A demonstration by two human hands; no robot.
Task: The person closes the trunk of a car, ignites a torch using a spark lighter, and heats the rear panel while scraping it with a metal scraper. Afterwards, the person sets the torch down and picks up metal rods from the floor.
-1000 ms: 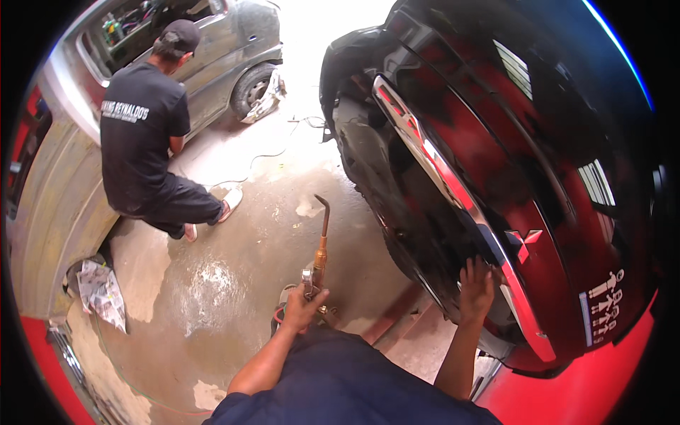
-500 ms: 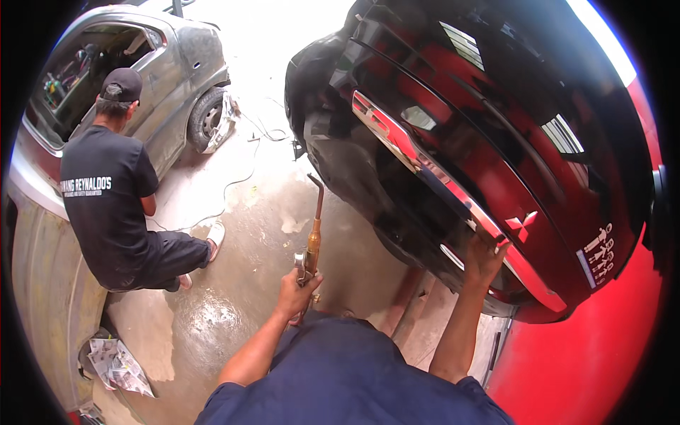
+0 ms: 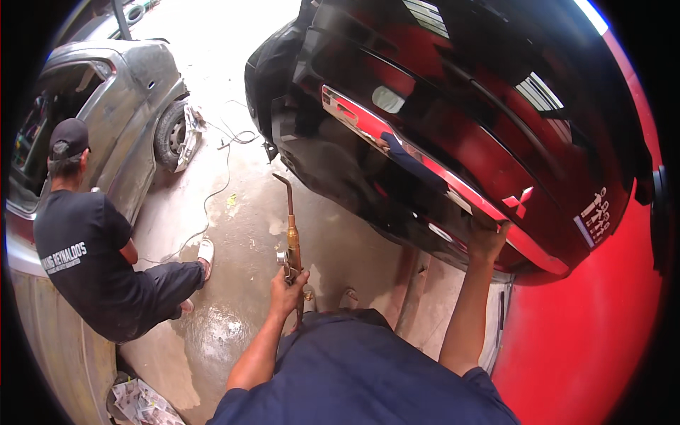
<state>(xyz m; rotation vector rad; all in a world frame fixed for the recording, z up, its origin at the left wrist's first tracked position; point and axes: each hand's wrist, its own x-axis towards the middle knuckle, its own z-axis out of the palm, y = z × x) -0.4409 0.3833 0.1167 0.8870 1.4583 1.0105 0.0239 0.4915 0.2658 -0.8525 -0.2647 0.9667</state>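
In the head view, my left hand [image 3: 287,290] grips a brass torch [image 3: 292,237] with a silver valve fitting and a long, bent dark tip pointing up over the concrete. My right hand [image 3: 485,241] has its fingers hooked on the lower edge of the chrome trim [image 3: 535,255] across a glossy black car tailgate [image 3: 538,142]; its fingertips are partly hidden there. A chrome emblem [image 3: 519,200] sits above that hand. The torch is apart from the car. Below the trim, the dark rear end [image 3: 333,170] extends away to the left.
A co-worker [image 3: 85,255] in dark clothes crouches at the left beside a stripped silver car [image 3: 127,99] with a paper-covered wheel [image 3: 177,138]. A cable [image 3: 223,188] crosses the wet floor. Newspaper [image 3: 142,404] lies lower left. A red surface [image 3: 574,333] fills the lower right.
My right hand has moved up onto the trim and curled its fingers round its edge. The view has turned, so the co-worker and silver car sit farther left. My left hand still holds the torch.
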